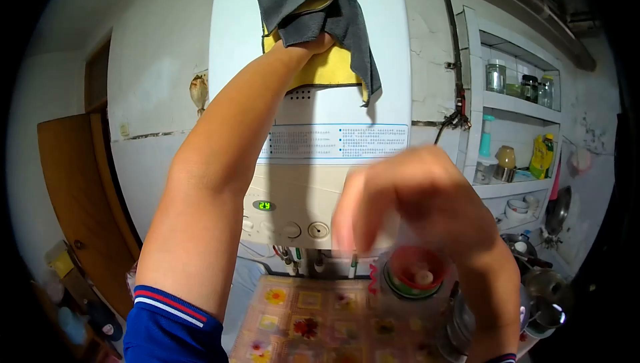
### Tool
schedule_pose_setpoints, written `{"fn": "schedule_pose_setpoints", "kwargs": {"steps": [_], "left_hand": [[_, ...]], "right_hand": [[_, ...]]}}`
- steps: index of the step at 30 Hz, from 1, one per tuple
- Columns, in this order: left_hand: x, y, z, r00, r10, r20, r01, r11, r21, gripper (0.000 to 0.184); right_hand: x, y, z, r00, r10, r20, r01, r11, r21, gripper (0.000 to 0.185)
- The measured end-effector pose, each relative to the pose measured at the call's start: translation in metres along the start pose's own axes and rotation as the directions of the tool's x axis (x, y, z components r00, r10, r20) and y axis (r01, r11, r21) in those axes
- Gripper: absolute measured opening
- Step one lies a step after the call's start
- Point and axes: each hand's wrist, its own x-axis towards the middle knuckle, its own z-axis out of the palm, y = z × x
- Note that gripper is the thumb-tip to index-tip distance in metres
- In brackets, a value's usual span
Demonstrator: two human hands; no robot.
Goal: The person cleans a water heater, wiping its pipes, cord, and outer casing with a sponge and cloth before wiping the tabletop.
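Kitchen wall [157, 56], head view: white boiler [233, 50]; shelves [520, 106] w/ jars [496, 76] to R; flowered tablecloth [283, 323] below. Grey/yellow cloth [350, 23]: on boiler's upper front, held by L hand [321, 44], fingers hidden. R hand [413, 180]: blurred, loosely curled, grip unclear.

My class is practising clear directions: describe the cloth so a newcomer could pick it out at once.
Find the tall white appliance in the middle. Against its upper front, a cloth drapes over the left hand. Its dark grey and bright yellow sides set it apart from the flat, blue-edged label below.
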Motion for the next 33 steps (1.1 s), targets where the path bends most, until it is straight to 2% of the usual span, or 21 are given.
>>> {"fn": "schedule_pose_setpoints", "kwargs": {"steps": [2,5,9,13,17,20,21,22,24,26,27,28,29,33], "left_hand": [[-0.002,-0.001,0.010,0.998,0.002,-0.057,0.000,0.999,0.038,0.070],[-0.004,-0.001,0.008,0.998,0.005,-0.067,-0.002,0.999,0.048,0.070],[-0.007,0.001,-0.001,0.999,0.009,-0.046,-0.007,0.999,0.036,0.070],[-0.011,0.005,-0.006,1.000,0.013,-0.022,-0.012,0.999,0.037,0.069],[-0.014,0.007,-0.014,1.000,0.017,-0.002,-0.017,0.999,0.034,0.069],[-0.009,0.005,-0.009,0.997,0.059,-0.050,-0.056,0.997,0.059,0.068],[-0.011,0.002,-0.007,0.997,0.058,-0.046,-0.055,0.997,0.061,0.068],[-0.013,0.001,-0.008,0.999,0.029,-0.024,-0.028,0.999,0.031,0.068],[-0.013,0.002,-0.011,1.000,0.004,-0.003,-0.004,1.000,0.003,0.068],[-0.012,0.008,-0.015,1.000,0.014,-0.025,-0.014,1.000,0.017,0.070],[-0.012,0.009,-0.015,1.000,0.017,-0.025,-0.016,1.000,0.018,0.070],[-0.011,0.008,-0.014,1.000,0.015,-0.005,-0.015,1.000,0.018,0.071],[-0.012,0.007,-0.013,1.000,0.012,0.017,-0.013,1.000,0.019,0.071],[-0.013,0.004,-0.006,0.999,0.020,-0.025,-0.020,1.000,-0.002,0.071]], "right_hand": [[-0.003,-0.009,0.029,0.975,-0.208,0.084,0.201,0.976,0.084,0.029],[-0.008,-0.010,0.060,0.965,-0.261,-0.017,0.252,0.908,0.334,0.015],[0.008,-0.044,0.061,0.904,-0.376,0.203,0.335,0.919,0.210,0.015],[0.014,-0.041,0.066,0.915,-0.326,0.238,0.276,0.935,0.221,0.012],[0.006,-0.035,0.074,0.960,-0.246,0.133,0.195,0.930,0.312,0.011],[-0.002,-0.027,0.089,0.982,-0.147,-0.121,0.187,0.856,0.482,0.010],[0.003,-0.017,0.095,0.958,-0.179,-0.224,0.276,0.787,0.551,0.010],[0.011,-0.004,0.095,0.909,-0.346,-0.231,0.415,0.710,0.569,0.010],[0.025,0.019,0.093,0.720,-0.644,-0.258,0.645,0.484,0.592,0.012],[0.019,-0.002,0.096,0.584,-0.763,-0.275,0.726,0.341,0.597,0.013],[0.004,-0.049,0.105,0.871,-0.315,-0.377,0.471,0.755,0.456,0.010],[-0.001,-0.060,0.106,0.880,-0.057,-0.471,0.261,0.887,0.381,0.008],[-0.006,-0.072,0.108,0.824,0.205,-0.529,0.006,0.929,0.369,0.007],[-0.015,-0.051,0.101,0.850,-0.070,-0.522,0.273,0.906,0.323,0.013]]}}
